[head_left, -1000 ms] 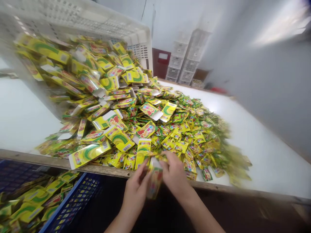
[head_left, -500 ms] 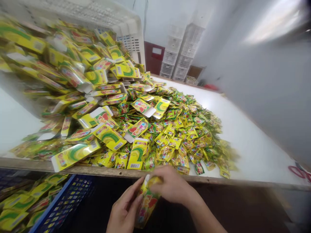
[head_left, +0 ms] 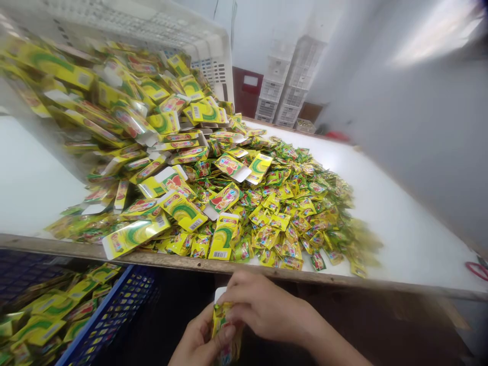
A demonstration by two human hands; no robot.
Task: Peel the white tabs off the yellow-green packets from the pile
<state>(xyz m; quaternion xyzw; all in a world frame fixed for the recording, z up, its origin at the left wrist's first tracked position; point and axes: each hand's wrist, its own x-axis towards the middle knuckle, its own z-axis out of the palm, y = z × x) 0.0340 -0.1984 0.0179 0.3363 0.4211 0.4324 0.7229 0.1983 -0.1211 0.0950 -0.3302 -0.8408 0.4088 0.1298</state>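
Note:
Below the table edge, my left hand (head_left: 202, 338) is wrapped round a small yellow candy box (head_left: 225, 353), held upright with its white top flap raised. My right hand (head_left: 259, 305) is over the box's open top, its fingers closed on a yellow candy packet (head_left: 224, 308) at the mouth. Those fingers partly hide both packet and opening. Just beyond my hands lies a heap of small yellow-green candy packets (head_left: 282, 221). Several more yellow boxes (head_left: 183, 211) lie on its left side, some with white flaps open.
A white plastic crate (head_left: 213, 46), tipped on its side, spills boxes onto the white table (head_left: 404, 249). Lower left, a blue basket (head_left: 102, 310) contains yellow boxes. Red-handled scissors (head_left: 476, 270) lie at the right edge. White crates (head_left: 293, 96) are stacked behind.
My right hand has moved slightly left and down onto the box's mouth, with the packet now lower at the opening. The view has shifted a little, moving the table scene rightward.

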